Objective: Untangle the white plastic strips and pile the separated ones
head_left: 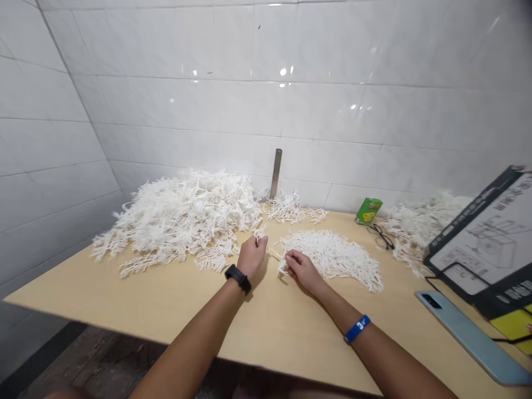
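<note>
Head view: left hand [252, 256] curls shut on small white plastic pieces [261, 238] beside the large white plastic heap [183, 219], mid light wooden worktop [145, 299] — right hand [301, 270] touches the smaller flat white plastic pile [336, 256] spreading rightward; its grip I cannot tell.

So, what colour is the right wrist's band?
Blue; the band shows best in the head view.

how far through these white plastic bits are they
Looks done: a small flat pile by the right hand. In hand: the left hand pinches pieces at the big heap. Left: that much larger heap, plus a far heap by the glasses.
</note>
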Motion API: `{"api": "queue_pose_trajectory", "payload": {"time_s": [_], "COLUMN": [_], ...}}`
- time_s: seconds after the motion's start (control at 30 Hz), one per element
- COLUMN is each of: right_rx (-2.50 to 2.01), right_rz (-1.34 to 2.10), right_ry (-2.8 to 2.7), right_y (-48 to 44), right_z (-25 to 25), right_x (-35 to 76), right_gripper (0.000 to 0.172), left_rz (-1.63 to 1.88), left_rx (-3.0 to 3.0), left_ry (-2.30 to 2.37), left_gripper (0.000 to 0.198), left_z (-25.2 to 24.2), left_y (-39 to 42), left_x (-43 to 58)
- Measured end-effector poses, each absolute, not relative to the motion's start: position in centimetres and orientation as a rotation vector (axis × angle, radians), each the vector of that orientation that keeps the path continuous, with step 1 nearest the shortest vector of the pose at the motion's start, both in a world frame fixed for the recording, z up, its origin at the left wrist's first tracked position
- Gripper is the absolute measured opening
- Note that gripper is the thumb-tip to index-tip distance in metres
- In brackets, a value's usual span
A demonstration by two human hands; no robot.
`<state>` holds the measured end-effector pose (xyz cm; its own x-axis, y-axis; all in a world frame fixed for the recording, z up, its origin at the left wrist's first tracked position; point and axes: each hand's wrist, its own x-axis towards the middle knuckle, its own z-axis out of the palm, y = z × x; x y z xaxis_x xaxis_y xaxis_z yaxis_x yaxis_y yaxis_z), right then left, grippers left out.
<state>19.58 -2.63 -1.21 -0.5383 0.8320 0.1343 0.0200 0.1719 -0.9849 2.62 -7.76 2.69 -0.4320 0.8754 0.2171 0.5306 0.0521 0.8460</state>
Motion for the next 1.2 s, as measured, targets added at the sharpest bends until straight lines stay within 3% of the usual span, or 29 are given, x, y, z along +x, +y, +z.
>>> {"api": "queue_pose_trajectory", "payload": {"time_s": [0.1,0.43,0.57,0.9,1.2], "right_rx": [-0.782,-0.714,-0.706,-0.797,-0.766], "right_rz": [1.434,1.410,1.422,1.462,1.334], "right_ry": [-1.749,-1.722,-1.733,-1.737,-1.848], "right_y": [-2.6,-2.8,-2.6,-2.4,-2.8], "right_z": [-1.3,-1.1,-1.2,-1.3,-0.9], "right_x": [19.7,19.8,19.7,19.5,19.8], "right_gripper": [0.033,0.032,0.032,0.029,0.022], "left_rz": [1.188,1.336,1.193,1.367,1.238], "left_rx": [1.490,1.230,1.125,0.930,0.956], "left_ry": [1.742,1.103,0.841,0.913,0.809], "left_gripper": [0.058,0.045,0.044,0.051,0.048], "left_z": [2.0,-0.2,0.2,0.1,0.7], "left_y": [-7.7,-6.6,-6.4,-5.0,-5.9], "left_x": [4.0,5.3,4.8,5.3,5.2]}}
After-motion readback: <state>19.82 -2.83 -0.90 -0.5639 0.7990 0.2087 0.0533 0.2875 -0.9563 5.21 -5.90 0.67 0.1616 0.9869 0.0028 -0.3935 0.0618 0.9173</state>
